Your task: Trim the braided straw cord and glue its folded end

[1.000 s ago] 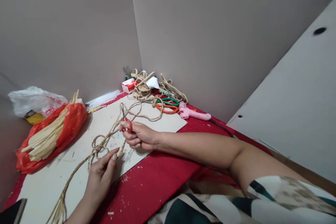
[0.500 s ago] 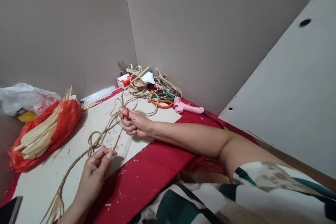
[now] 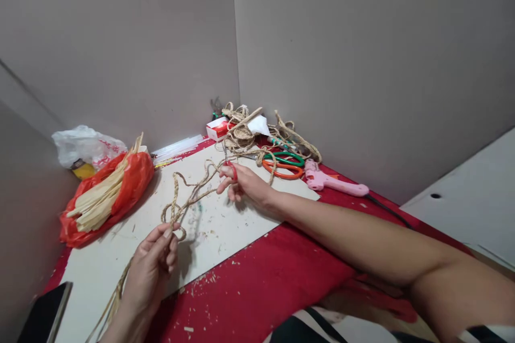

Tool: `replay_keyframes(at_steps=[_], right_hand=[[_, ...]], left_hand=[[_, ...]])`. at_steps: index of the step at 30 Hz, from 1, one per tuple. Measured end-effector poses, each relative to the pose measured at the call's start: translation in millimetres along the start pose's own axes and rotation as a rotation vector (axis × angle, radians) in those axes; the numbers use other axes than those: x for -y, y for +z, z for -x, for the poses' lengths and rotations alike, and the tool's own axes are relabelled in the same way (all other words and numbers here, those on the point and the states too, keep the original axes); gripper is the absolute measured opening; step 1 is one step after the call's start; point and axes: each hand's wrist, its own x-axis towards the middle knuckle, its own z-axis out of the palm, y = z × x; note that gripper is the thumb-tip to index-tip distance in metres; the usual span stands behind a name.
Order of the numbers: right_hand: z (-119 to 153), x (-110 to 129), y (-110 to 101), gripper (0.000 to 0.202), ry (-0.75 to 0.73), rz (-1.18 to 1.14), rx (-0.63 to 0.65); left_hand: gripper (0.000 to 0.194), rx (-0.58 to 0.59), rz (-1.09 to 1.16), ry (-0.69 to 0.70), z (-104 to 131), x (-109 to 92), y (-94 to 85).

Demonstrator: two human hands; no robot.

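My left hand [image 3: 148, 260] pinches a braided straw cord [image 3: 189, 202] between thumb and fingers, over the white board [image 3: 225, 233]. Loose strands of the cord trail below this hand toward the lower left. Loops of it stand up past the fingertips, and lengths run on toward the back of the board. My right hand [image 3: 251, 186] has small red-handled scissors [image 3: 234, 171] hooked at the thumb, blades pointing up and away. Its other fingers are loosely spread beside the cord; whether they touch it I cannot tell.
A red bag [image 3: 139, 177] of pale straw strips lies left, by a clear plastic bag [image 3: 86, 142]. Coiled cord [image 3: 241, 131], green-handled scissors [image 3: 295, 158], orange-handled scissors [image 3: 287, 172] and a pink glue gun [image 3: 336, 185] line the back. A dark phone-like object [image 3: 44, 313] sits lower left.
The view has swung left, so everything appears further right. My left hand now grips the cord near its loops. The fingers of my right hand have loosened from a curl, scissors still held.
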Motion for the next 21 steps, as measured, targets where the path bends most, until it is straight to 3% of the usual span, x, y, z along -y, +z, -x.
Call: replay_keyframes(at_steps=[3, 6, 11, 16, 21], right_hand=[[9, 1, 7, 0.04, -0.107, 0.196, 0.066], [18, -2, 13, 0.034, -0.288, 0.586, 0.163], [26, -11, 15, 0.03, -0.504, 0.975, 0.218], [25, -14, 10, 0.023, -0.525, 1.249, 0.271], [26, -13, 9, 0.03, -0.499, 1.431, 0.336]], left_hand=[[0.034, -0.044, 0.002, -0.025, 0, -7, -1.1], [0.036, -0.05, -0.018, -0.092, 0, -12, -1.1], [0.048, -0.076, -0.052, -0.095, -5, -7, 1.8], [0.053, -0.143, -0.072, -0.079, -12, 10, 1.8], [0.055, -0.158, -0.146, -0.177, -7, 17, -2.4]])
